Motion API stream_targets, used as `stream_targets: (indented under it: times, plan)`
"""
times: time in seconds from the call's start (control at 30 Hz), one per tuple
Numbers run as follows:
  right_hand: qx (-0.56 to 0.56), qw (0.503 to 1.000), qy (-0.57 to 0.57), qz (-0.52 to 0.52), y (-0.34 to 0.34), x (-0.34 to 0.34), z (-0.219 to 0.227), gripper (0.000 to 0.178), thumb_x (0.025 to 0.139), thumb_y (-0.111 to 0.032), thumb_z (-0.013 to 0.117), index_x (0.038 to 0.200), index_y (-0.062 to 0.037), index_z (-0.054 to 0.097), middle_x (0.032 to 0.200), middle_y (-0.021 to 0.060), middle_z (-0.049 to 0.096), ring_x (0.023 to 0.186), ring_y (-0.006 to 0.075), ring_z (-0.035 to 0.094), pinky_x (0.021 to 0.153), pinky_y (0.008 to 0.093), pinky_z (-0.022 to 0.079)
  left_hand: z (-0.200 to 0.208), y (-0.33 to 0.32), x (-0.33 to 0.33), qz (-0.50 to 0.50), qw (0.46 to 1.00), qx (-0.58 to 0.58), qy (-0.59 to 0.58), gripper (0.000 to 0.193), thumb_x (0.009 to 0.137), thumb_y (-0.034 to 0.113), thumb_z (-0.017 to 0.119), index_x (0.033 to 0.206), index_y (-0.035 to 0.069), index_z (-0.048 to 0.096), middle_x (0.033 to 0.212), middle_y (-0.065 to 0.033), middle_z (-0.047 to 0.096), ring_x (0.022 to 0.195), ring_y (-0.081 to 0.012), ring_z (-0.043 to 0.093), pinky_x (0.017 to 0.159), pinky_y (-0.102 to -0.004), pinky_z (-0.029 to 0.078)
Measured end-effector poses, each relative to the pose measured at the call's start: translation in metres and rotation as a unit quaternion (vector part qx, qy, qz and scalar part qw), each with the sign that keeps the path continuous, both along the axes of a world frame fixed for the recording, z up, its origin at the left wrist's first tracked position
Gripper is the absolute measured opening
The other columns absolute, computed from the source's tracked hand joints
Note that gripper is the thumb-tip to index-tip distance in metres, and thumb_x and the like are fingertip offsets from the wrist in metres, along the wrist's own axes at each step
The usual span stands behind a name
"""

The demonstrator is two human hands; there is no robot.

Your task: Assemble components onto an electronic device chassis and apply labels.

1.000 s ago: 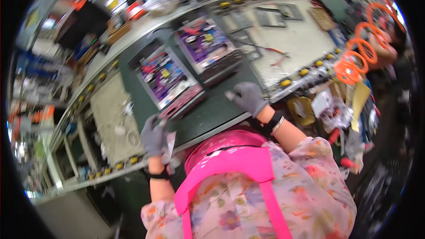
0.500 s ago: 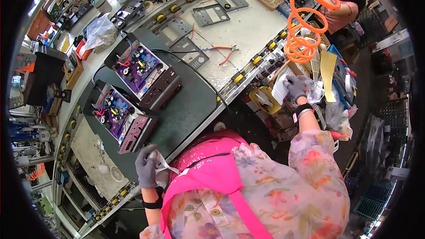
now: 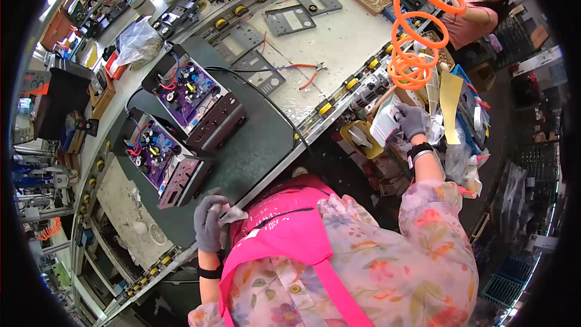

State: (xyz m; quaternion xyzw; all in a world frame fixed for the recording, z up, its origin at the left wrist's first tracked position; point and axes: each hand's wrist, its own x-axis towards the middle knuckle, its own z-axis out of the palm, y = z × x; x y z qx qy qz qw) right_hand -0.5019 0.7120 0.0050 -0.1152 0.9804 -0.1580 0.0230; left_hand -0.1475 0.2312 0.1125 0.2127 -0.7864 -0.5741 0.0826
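My left hand (image 3: pixel 209 225), in a grey glove, is closed around a crumpled white strip (image 3: pixel 233 214) just off the near edge of the dark green mat. Over the parts bins at the right, my grey-gloved right hand (image 3: pixel 411 120) grips a flat white piece (image 3: pixel 384 126); its exact kind is unclear. Two open-topped electronic units stand on the mat: one nearer (image 3: pixel 181 181) and one farther (image 3: pixel 212 122). Both show purple circuit boards with red and blue wires.
A coiled orange air hose (image 3: pixel 417 36) hangs at the upper right. Red-handled cutters (image 3: pixel 313 74) and grey faceplates (image 3: pixel 289 20) lie on the far worktop. A yellow bin (image 3: pixel 367 148) is below my right hand. A co-worker (image 3: pixel 469 21) sits at the far right.
My right hand has moved slightly right and nearer, with more of the white piece showing. My left hand has shifted a little to the right with the white strip.
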Motion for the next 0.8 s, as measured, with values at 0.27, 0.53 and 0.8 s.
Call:
stream_targets:
  times: [0.27, 0.53, 0.8]
  plan:
    - [-0.292, 0.95, -0.091, -0.056, 0.014, 0.002, -0.009, 0.029, 0.075, -0.008, 0.074, 0.102, -0.0013, 0.067, 0.088, 0.0081, 0.069, 0.08, 0.0138, 0.066, 0.073, 0.0281, 0.053, -0.01, 0.018, -0.001, 0.037, 0.967, 0.244, -0.062, 0.023, 0.09, 0.006, 0.044, 0.104, 0.001, 0.061, 0.069, 0.0002, 0.051, 0.051, -0.0049, 0.047, 0.05, -0.0202, 0.041]
    - [-0.142, 0.984, 0.102, 0.025, -0.015, 0.019, 0.026, 0.016, 0.08, -0.013, 0.067, 0.093, -0.0025, 0.065, 0.075, 0.0097, 0.066, 0.071, 0.0249, 0.064, 0.066, 0.0358, 0.05, -0.012, 0.013, -0.004, 0.03, 0.978, 0.131, -0.161, 0.021, 0.086, 0.009, 0.056, 0.104, 0.001, 0.062, 0.084, -0.004, 0.062, 0.071, -0.0094, 0.058, 0.068, -0.0228, 0.047]
    - [-0.299, 0.913, 0.053, 0.273, -0.21, 0.135, 0.132, 0.012, 0.075, -0.007, 0.068, 0.086, -0.002, 0.065, 0.077, 0.0145, 0.064, 0.068, 0.0302, 0.064, 0.061, 0.036, 0.051, 0.025, 0.035, -0.071, -0.11, 0.954, 0.26, -0.097, 0.034, 0.089, 0.03, 0.054, 0.103, 0.0, 0.063, 0.092, -0.0076, 0.066, 0.085, -0.0118, 0.058, 0.068, -0.0215, 0.042]
